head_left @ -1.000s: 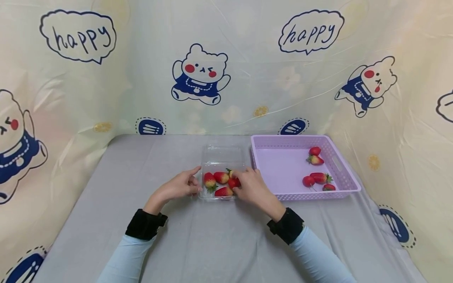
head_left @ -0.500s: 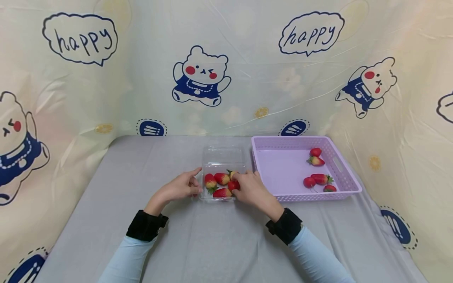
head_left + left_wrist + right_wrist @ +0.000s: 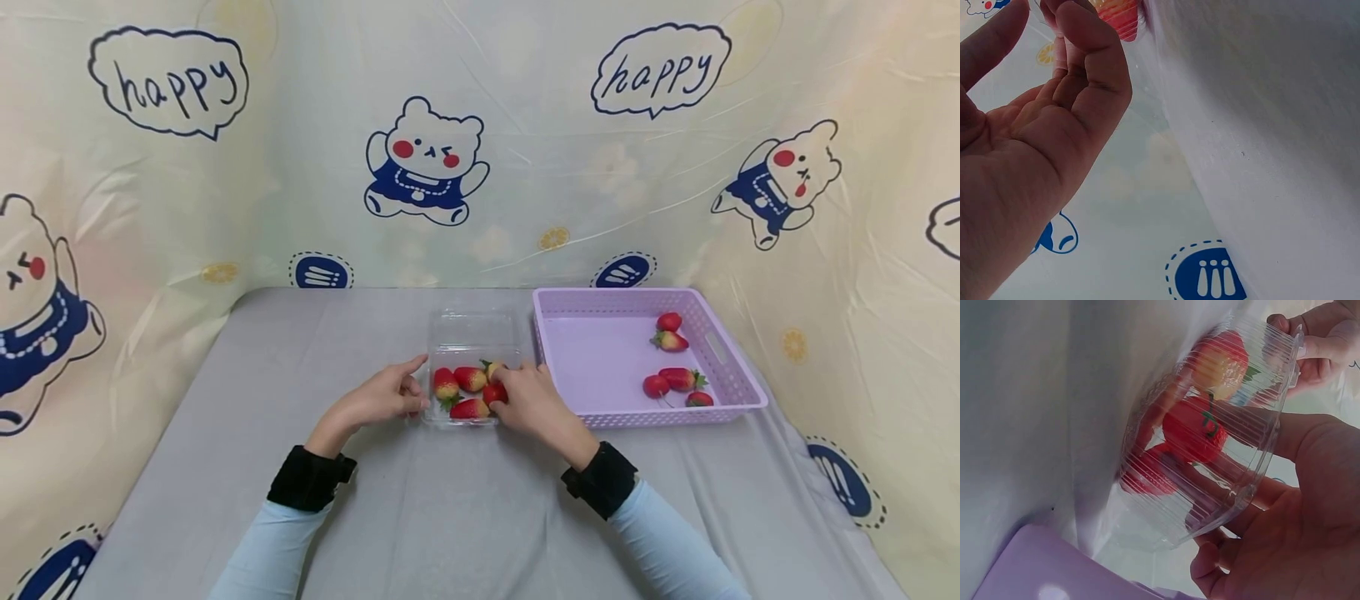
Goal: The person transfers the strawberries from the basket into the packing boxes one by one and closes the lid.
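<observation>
A clear plastic clamshell box [image 3: 474,329] stands with its lid raised, holding several strawberries [image 3: 446,383]. At the box's left side, my left hand [image 3: 382,393] holds the edge with thumb and fingers; in the left wrist view the hand [image 3: 1060,112] partly hides the box. My right hand [image 3: 536,400] reaches in over the right side and grips a red strawberry [image 3: 494,393] between thumb and fingers. Through the ribbed wall in the right wrist view, the strawberry [image 3: 1194,430] shows its green cap, with my right hand [image 3: 1297,494] around it.
Right of the box is a lilac plastic basket [image 3: 585,342] with strawberries [image 3: 681,379] and a round red fruit [image 3: 656,386] inside. A grey cloth [image 3: 450,508] covers the table. A printed curtain [image 3: 525,167] hangs behind.
The front strawberry in the box has shifted slightly left, and my right wrist has moved slightly left. My left hand keeps its place at the box.
</observation>
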`<state>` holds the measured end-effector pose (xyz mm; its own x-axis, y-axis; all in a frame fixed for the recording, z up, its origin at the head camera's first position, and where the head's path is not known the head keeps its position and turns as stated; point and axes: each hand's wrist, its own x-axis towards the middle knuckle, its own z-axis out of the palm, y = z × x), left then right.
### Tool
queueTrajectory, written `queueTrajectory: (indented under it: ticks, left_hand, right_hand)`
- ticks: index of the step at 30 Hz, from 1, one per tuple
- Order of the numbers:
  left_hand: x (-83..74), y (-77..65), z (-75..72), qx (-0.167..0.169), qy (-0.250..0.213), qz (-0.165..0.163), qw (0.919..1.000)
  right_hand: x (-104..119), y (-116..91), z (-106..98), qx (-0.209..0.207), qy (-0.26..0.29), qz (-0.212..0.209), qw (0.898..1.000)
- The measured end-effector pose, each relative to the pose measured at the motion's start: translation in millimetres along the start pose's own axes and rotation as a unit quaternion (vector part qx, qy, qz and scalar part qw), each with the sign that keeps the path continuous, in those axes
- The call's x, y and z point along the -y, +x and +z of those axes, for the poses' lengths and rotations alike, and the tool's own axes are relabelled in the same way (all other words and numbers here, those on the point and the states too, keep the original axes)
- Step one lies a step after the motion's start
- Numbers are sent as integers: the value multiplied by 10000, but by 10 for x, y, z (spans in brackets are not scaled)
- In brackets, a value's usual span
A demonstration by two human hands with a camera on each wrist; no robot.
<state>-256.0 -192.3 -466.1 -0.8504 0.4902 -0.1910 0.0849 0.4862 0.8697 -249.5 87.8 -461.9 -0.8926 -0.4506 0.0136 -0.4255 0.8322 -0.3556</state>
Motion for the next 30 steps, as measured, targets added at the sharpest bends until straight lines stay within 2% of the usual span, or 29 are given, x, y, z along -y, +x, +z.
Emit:
queueTrajectory:
  ticks: [30]
  left_hand:
    - [17, 14, 7, -4, 87, -4, 10000]
  right_hand:
    - [19, 16, -12, -77, -145, 0, 9999]
